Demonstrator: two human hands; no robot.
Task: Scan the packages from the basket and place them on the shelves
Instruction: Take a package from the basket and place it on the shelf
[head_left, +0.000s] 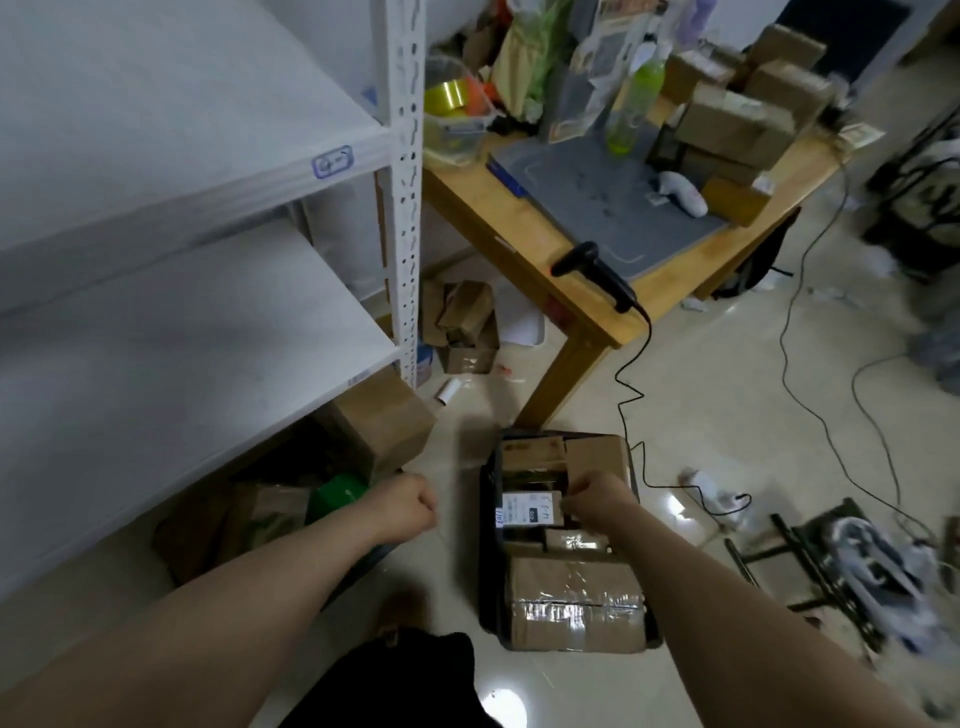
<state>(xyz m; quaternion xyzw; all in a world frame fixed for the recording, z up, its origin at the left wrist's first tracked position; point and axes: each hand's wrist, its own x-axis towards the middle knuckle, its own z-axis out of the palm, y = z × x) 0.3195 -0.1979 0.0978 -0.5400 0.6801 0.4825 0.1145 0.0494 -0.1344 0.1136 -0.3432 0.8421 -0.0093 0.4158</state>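
A black basket (488, 551) stands on the floor, filled with several brown cardboard packages (574, 603). My right hand (597, 496) reaches into it and grips the right end of a small package with a white label (530, 510). My left hand (408, 506) hovers left of the basket above the floor, fingers curled into a fist that holds nothing. A black barcode scanner (595, 275) lies at the near edge of the wooden table (524, 244), its cord hanging to the floor. The white metal shelves (197, 322) rise on the left, their two visible boards bare.
More brown boxes (737, 117) are stacked on the table's far right, beside a green bottle (636, 104) and a tub holding tape rolls (452, 111). Boxes (382, 421) sit under the lowest shelf. Cables (795, 374) cross the floor, and a folded frame (815, 561) lies at right.
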